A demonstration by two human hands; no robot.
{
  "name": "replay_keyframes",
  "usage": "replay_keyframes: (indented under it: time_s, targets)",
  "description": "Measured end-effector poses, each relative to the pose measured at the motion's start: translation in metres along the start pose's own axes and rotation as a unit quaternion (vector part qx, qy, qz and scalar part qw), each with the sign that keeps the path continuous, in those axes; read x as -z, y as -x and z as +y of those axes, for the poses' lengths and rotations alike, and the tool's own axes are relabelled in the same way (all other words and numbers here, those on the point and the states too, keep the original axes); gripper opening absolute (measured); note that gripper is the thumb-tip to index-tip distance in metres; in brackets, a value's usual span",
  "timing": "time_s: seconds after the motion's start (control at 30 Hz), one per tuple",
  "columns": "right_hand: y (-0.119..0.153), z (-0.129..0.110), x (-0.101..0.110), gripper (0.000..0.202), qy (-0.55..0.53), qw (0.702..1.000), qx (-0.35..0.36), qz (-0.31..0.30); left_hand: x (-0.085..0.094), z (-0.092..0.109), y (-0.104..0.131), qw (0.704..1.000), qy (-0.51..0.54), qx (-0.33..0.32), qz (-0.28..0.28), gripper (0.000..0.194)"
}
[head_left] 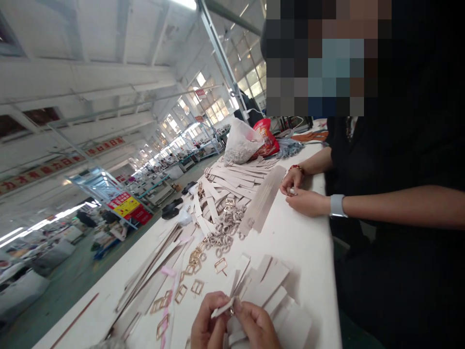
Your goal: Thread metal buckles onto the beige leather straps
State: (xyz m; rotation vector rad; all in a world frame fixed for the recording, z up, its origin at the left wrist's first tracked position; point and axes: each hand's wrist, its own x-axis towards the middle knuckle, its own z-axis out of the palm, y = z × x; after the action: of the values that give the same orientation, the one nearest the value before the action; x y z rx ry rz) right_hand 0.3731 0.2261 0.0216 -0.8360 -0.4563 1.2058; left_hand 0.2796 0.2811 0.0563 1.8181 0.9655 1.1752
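My left hand [209, 320] pinches the end of a pale belt strap [222, 308] near the table's front. My right hand [256, 325] is closed on the same end from the other side. A small shiny metal part shows between the fingertips, but its shape is mostly hidden. Under and behind both hands lies a fanned pile of pale straps [271, 286]. One gold buckle [220, 265] rests just beyond them, and several more gold buckles [180, 293] are scattered to the left. Farther on is a heap of small pale loops [223, 232].
Opposite right, a co-worker's hands [303, 198] hold a small piece over the white table [290, 232]. Long strips [145, 276] lie along the left edge. Farther back are more straps [236, 179], a clear plastic sleeve [263, 198], a white bag [241, 140] and a red bag [267, 138].
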Motion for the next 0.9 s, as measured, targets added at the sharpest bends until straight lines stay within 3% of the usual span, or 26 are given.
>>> replay_keyframes:
  time_s: [0.17, 0.3, 0.4, 0.5, 0.57, 0.63, 0.67, 0.73, 0.9]
  targets:
    - [0.008, -0.018, -0.005, 0.054, -0.04, 0.998, 0.034, -0.035, 0.012, -0.019, -0.002, 0.969, -0.154, -0.185, -0.053, 0.015]
    - [0.011, -0.018, -0.006, 0.042, -0.066, 0.996, 0.023, -0.058, 0.017, -0.004, 0.002, 0.964, -0.188, -0.171, -0.072, 0.023]
    - [0.012, -0.017, -0.004, 0.032, -0.081, 0.994, 0.02, -0.074, 0.02, 0.013, 0.0, 0.987, -0.114, -0.065, -0.087, 0.022]
    - [0.014, -0.019, -0.002, 0.03, -0.072, 0.992, 0.023, -0.098, 0.022, 0.022, -0.006, 0.988, -0.008, 0.141, -0.062, 0.031]
    - [0.015, -0.02, 0.0, 0.03, -0.05, 0.992, 0.008, -0.112, 0.022, 0.023, -0.01, 0.953, 0.071, 0.271, -0.117, 0.038]
    - [0.016, -0.019, 0.002, 0.033, -0.036, 0.989, -0.024, -0.139, 0.022, 0.023, -0.013, 0.898, 0.13, 0.353, -0.227, 0.039]
    - [0.016, -0.018, 0.002, 0.034, -0.032, 0.987, -0.042, -0.155, 0.022, 0.022, -0.014, 0.875, 0.15, 0.373, -0.27, 0.038]
    - [0.016, -0.017, 0.003, 0.036, -0.032, 0.98, -0.068, -0.184, 0.022, 0.022, -0.016, 0.854, 0.174, 0.386, -0.302, 0.031]
    - [0.015, -0.014, 0.004, 0.035, -0.016, 0.971, -0.103, -0.215, 0.031, 0.027, -0.025, 0.873, 0.178, 0.369, -0.265, 0.021]
